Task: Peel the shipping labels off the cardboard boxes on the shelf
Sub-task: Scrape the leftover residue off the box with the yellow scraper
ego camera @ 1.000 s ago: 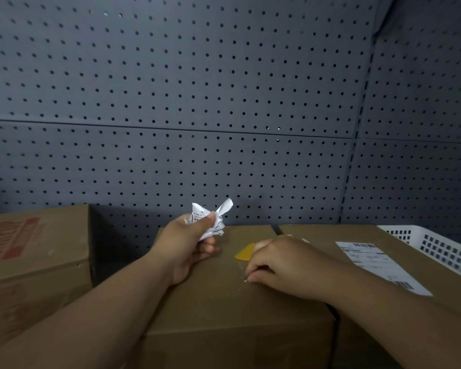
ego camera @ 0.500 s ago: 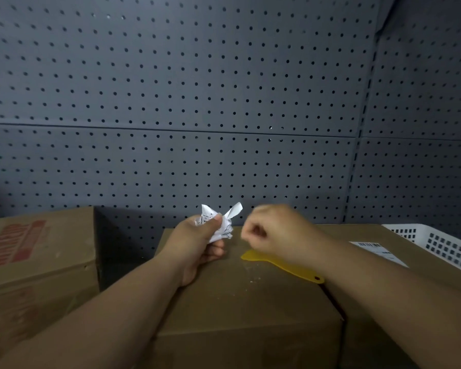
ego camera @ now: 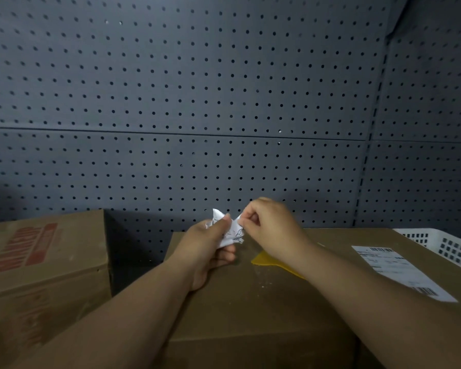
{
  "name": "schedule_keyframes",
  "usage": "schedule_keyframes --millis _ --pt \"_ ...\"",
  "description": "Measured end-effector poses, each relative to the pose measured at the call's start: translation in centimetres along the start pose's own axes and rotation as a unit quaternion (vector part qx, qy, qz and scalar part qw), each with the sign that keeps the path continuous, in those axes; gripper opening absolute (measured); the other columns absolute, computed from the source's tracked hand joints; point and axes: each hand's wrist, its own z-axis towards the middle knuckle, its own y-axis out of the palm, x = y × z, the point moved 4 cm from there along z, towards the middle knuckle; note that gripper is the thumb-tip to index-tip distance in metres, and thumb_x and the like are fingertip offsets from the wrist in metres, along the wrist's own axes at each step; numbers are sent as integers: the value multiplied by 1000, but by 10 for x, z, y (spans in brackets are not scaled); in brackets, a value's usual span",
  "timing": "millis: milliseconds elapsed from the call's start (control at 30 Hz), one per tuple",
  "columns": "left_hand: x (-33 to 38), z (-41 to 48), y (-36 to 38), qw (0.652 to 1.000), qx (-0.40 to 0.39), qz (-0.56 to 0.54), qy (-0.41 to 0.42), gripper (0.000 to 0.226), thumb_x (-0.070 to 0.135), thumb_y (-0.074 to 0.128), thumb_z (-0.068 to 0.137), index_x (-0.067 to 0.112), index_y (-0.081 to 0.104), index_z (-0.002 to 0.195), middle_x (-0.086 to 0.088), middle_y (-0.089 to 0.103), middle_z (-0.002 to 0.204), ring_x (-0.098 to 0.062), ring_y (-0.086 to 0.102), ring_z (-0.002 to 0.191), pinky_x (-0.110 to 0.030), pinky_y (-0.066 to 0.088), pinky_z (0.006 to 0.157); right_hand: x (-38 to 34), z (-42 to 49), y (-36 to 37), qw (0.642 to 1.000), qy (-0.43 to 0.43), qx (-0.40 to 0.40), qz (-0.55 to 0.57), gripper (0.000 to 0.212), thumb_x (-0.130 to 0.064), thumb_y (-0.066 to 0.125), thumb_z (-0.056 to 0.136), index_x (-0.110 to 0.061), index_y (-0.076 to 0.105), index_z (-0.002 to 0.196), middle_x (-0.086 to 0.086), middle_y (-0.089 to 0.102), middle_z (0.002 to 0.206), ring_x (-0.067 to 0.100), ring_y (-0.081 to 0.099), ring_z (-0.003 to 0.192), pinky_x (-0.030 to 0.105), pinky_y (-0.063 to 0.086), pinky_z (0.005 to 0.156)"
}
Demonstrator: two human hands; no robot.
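We squeeze the crumpled label [ego camera: 228, 231] in our left hand [ego camera: 205, 253], and our right hand [ego camera: 270, 231] pinches its edge above the box [ego camera: 250, 312].

Brown boxes [ego camera: 250, 302], white barcoded label [ego camera: 399, 270], yellow scraper [ego camera: 272, 262], grey perforated wall [ego camera: 197, 102]

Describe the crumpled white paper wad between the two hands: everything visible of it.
The crumpled label is a white paper wad with dark print, creased into peaks, one corner sticking up. The left hand grips it from below, thumb across its front; the right hand pinches its right edge. It is held up over the far part of the middle cardboard box.
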Motion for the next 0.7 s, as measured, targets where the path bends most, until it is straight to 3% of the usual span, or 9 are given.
schedule_keyframes --millis 67,133,200,300,367,433,467,567,700 --pt "0 0 0 1000 -1 -1 -2 28 37 49 97 13 57 85 -1 56 52 -11 53 42 -22 50 50 -5 0 5 997 -40 -6 -66 17 -23 51 94 -10 62 95 -2 52 93 15 52 88 28 43 78" --pt "0 0 0 1000 -7 -14 -4 28 38 52 96 12 57 85 -1 55 50 -11 52 41 -28 55 59 -13 -1 6 985 -100 26 -139 13 -18 59 90 -7 63 87 5 56 85 20 55 81 31 44 68" --pt "0 0 0 999 -10 -34 -9 28 39 56 93 12 56 84 -1 54 49 -11 50 39 -35 56 71 -18 -2 6 974 -122 54 -185 20 -9 80 67 -9 61 65 3 53 64 19 55 58 24 34 51" --pt "0 0 0 999 -7 -50 -14 27 36 59 91 11 56 81 -2 52 47 -11 48 37 -35 58 68 -17 -1 9 964 -133 51 -226 32 -8 88 47 -13 57 56 -1 48 55 14 50 48 19 24 51" --pt "0 1 -1 998 -2 -57 -15 26 33 57 93 10 56 82 -2 51 46 -11 46 36 -31 59 61 -20 -2 11 964 -144 22 -222 26 -9 85 56 -12 61 62 -1 50 61 16 53 56 21 26 52" --pt "-1 2 -2 998 2 -66 -16 25 32 55 95 9 56 84 -2 50 46 -10 45 36 -29 59 57 -17 -1 7 970 -136 -19 -200 4 -13 65 83 -9 64 81 0 51 78 18 55 76 26 32 58" --pt "-1 2 -2 998 3 -68 -16 24 31 54 95 9 56 85 -1 50 46 -10 45 35 -28 58 57 -14 -2 0 981 -111 -34 -157 14 -16 53 92 -9 65 89 0 52 85 18 54 83 26 36 63" --pt "-2 4 -3 997 6 -70 -18 23 30 53 96 9 56 86 -1 50 45 -10 44 34 -29 59 58 -4 -16 -23 994 -62 -91 -17 20 -29 55 93 -19 71 94 -9 62 88 7 57 81 19 43 71" --pt "-3 5 -1 998 11 -65 -15 23 30 53 96 9 57 87 -1 49 45 -10 43 34 -30 59 61 5 -45 -19 957 -73 -280 -29 18 -36 61 88 -26 73 98 -24 57 78 -9 54 74 8 37 67"
